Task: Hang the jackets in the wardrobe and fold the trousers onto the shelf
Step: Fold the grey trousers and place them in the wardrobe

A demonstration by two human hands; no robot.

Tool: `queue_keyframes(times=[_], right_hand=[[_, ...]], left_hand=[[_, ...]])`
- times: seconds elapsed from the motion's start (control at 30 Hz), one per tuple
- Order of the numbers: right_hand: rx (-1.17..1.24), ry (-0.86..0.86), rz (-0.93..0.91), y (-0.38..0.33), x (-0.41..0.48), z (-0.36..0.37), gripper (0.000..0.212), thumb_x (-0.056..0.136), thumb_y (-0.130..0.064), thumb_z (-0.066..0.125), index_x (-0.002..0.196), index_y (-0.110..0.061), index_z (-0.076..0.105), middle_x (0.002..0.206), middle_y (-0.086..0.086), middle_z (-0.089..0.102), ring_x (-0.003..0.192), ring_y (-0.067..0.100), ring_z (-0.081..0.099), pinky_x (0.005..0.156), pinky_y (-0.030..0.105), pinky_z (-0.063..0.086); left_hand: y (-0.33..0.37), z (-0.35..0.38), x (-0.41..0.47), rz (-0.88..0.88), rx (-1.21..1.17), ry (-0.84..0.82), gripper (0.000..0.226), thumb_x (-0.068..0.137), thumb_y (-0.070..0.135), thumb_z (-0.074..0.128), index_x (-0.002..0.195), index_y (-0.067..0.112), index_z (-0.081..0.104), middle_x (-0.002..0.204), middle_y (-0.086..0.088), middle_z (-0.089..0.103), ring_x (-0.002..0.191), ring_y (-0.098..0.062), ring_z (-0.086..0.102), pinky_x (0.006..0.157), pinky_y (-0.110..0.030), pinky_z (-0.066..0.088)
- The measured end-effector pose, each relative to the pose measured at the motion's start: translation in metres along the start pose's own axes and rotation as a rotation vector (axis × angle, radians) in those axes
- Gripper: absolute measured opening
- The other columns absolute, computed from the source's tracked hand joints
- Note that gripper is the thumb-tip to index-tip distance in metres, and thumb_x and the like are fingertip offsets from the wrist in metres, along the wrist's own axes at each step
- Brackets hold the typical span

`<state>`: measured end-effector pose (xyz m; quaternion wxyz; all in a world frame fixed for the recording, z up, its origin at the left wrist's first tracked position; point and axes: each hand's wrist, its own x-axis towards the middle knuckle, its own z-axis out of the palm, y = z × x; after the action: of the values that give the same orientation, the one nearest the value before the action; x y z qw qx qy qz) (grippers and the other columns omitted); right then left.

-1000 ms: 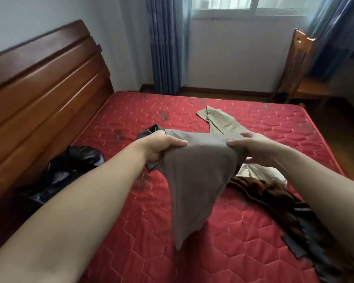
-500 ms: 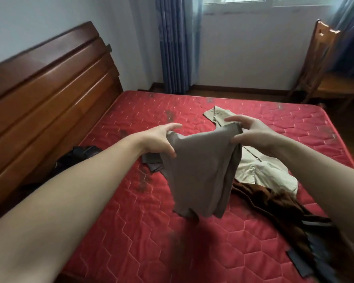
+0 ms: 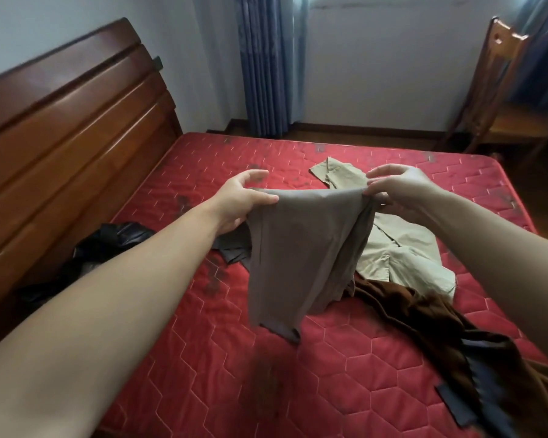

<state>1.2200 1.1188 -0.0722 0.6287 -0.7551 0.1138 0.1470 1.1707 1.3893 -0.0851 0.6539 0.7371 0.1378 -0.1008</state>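
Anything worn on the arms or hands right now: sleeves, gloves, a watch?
Nothing shows. The left arm and right arm are bare to the frame's edge, no sleeves. The left hand and right hand carry no gloves, rings or watch.

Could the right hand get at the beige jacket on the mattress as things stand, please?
Probably yes: the beige jacket lies mostly uncovered right below the right hand, but that hand pinches the grey trousers, so it must let go first.
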Motion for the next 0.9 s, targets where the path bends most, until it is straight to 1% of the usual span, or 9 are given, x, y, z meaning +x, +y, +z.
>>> queue_keyframes(times=[0.13,0.2,0.27,0.33,0.43,0.57,0.7,0.8,0.9], right_hand=[[0.121,-0.054,-0.066,0.005,0.005,-0.002,0.033,0.078,0.002,0.071,0.103,-0.018,0.070,0.116,0.008,0.063,0.088,0.022,0.062,0.082,0.047,0.054],[-0.045,-0.141,-0.106,0.013,0.004,0.003,0.046,0.075,-0.003,0.075,0.111,-0.030,0.067,0.128,0.001,0.055,0.108,0.023,0.058,0.089,0.048,0.052],[-0.193,-0.205,-0.114,0.023,0.005,0.009,0.057,0.069,-0.002,0.077,0.109,-0.040,0.065,0.134,0.001,0.050,0.115,0.025,0.055,0.089,0.044,0.054],[-0.084,-0.187,-0.095,0.029,0.010,0.012,0.057,0.074,0.009,0.068,0.115,-0.030,0.063,0.130,0.008,0.054,0.109,0.026,0.058,0.080,0.037,0.055],[0.121,-0.130,-0.037,0.028,0.015,0.017,0.047,0.081,0.012,0.062,0.117,-0.017,0.063,0.123,0.012,0.058,0.096,0.023,0.059,0.067,0.031,0.049],[0.040,-0.155,-0.041,0.025,0.013,0.033,0.026,0.082,0.007,0.067,0.100,-0.012,0.068,0.098,0.007,0.068,0.080,0.016,0.059,0.064,0.025,0.046],[-0.220,-0.203,-0.182,0.018,0.007,0.041,0.029,0.078,0.000,0.076,0.104,-0.010,0.071,0.089,0.000,0.068,0.080,0.008,0.061,0.073,0.018,0.049],[-0.534,-0.237,-0.324,0.017,0.004,0.044,0.043,0.073,-0.003,0.080,0.113,-0.015,0.070,0.090,-0.008,0.061,0.078,0.003,0.054,0.067,0.010,0.042],[-0.944,-0.212,-0.531,0.025,0.006,0.048,0.040,0.071,-0.004,0.075,0.110,-0.009,0.070,0.102,0.004,0.064,0.089,0.014,0.053,0.068,0.015,0.031]], left_hand=[[0.007,-0.003,0.001,0.049,-0.209,-0.110,0.058,0.082,-0.012,0.062,0.125,0.026,0.059,0.125,-0.020,0.057,0.099,-0.029,0.067,0.083,-0.037,0.058],[0.008,0.002,0.003,0.072,-0.302,-0.101,0.056,0.084,-0.015,0.056,0.124,0.025,0.060,0.120,-0.021,0.056,0.093,-0.028,0.067,0.081,-0.036,0.059],[0.005,0.005,0.003,0.081,-0.360,-0.083,0.056,0.085,-0.017,0.052,0.123,0.024,0.060,0.120,-0.021,0.055,0.086,-0.024,0.067,0.074,-0.031,0.059],[0.003,0.002,0.003,0.064,-0.378,-0.073,0.056,0.086,-0.017,0.051,0.124,0.023,0.059,0.126,-0.021,0.054,0.089,-0.025,0.067,0.075,-0.030,0.059],[0.005,-0.015,0.004,0.022,-0.102,-0.098,0.059,0.083,-0.015,0.059,0.128,0.023,0.059,0.129,-0.019,0.053,0.099,-0.028,0.067,0.082,-0.032,0.059],[0.005,-0.027,0.000,0.054,0.623,-0.039,0.060,0.072,-0.002,0.075,0.127,0.020,0.062,0.123,-0.002,0.057,0.111,-0.019,0.057,0.088,-0.024,0.048],[-0.009,-0.027,0.000,0.113,0.906,0.017,0.061,0.069,0.008,0.079,0.127,0.015,0.062,0.120,-0.001,0.062,0.104,-0.015,0.057,0.084,-0.023,0.045],[-0.019,-0.027,0.005,0.154,0.992,0.043,0.057,0.073,0.005,0.072,0.128,0.012,0.060,0.125,-0.006,0.061,0.110,-0.019,0.057,0.083,-0.022,0.042],[-0.026,-0.024,0.007,0.162,1.015,0.047,0.053,0.076,0.000,0.061,0.127,0.013,0.061,0.121,-0.006,0.063,0.103,-0.020,0.060,0.078,-0.024,0.045]])
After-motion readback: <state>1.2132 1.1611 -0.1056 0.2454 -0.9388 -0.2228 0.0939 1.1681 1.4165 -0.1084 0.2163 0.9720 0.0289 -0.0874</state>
